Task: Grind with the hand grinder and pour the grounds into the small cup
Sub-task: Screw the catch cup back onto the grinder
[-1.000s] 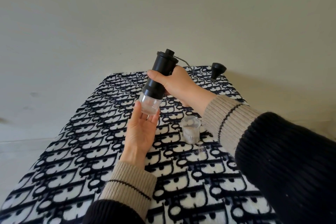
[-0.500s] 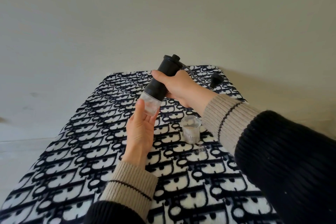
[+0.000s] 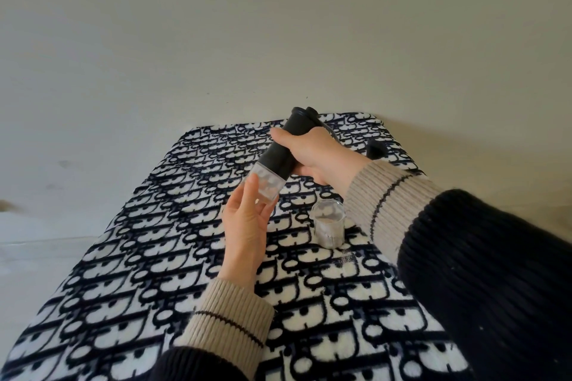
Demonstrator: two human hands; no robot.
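R hand (image 3: 312, 155) grips black hand grinder (image 3: 283, 148), tilted above bench (image 3: 123, 272). L hand (image 3: 247, 219), fingers loosely spread, touches its clear grounds jar (image 3: 265, 187). Small cup (image 3: 328, 227) upright just right.

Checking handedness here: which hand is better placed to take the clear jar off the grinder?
Left. The left hand already cups the clear jar from below, while the right hand grips the grinder body, steadying it.
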